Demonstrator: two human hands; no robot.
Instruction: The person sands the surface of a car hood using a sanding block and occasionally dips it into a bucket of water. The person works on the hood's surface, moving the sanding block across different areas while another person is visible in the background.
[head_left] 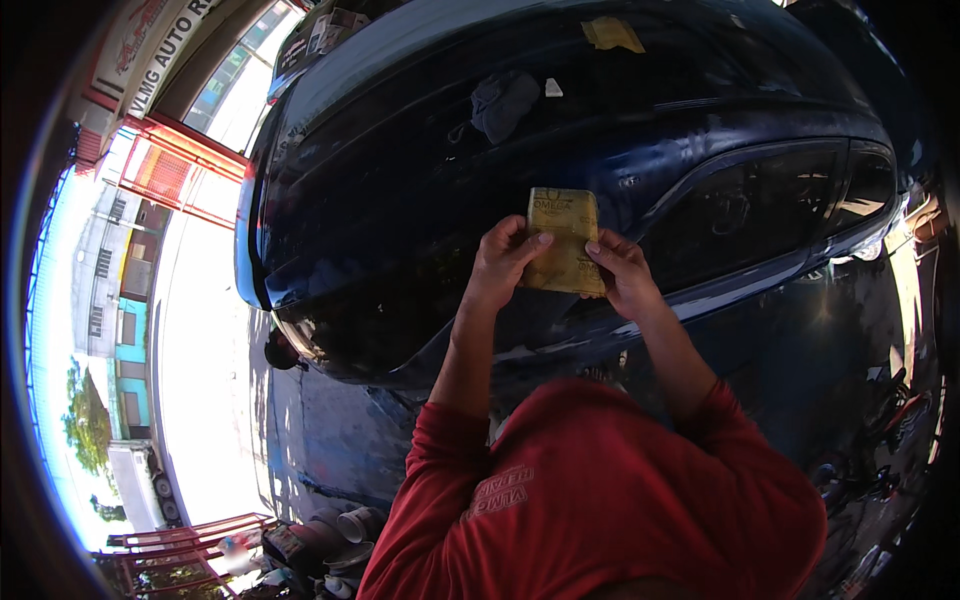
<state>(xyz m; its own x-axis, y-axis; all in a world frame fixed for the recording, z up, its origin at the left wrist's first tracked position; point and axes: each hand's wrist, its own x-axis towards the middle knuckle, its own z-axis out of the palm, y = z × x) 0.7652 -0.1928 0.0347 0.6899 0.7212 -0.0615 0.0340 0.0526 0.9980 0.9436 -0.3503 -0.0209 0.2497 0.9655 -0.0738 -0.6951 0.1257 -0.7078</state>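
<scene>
In front of my chest, over the side of a dark blue car [400, 190], I hold a yellowish-brown folded sheet of sandpaper [562, 225] with print on its outer face. My left hand [500, 262] grips its left edge, the thumb lying across the face. On the opposite edge my right hand [622, 272] is closed, its thumb also on the front. The fingers behind the sheet are mostly hidden. Beyond my hands, a crumpled grey cloth [502, 105] rests on the car body beside a small white piece [554, 88].
Another yellowish-brown sheet [612, 35] lies farther across the car. Dark side windows [750, 200] are at the right. Buckets [358, 524] and clutter stand at the lower left, near a red railing [190, 545]. A bright street [200, 350] runs along the left.
</scene>
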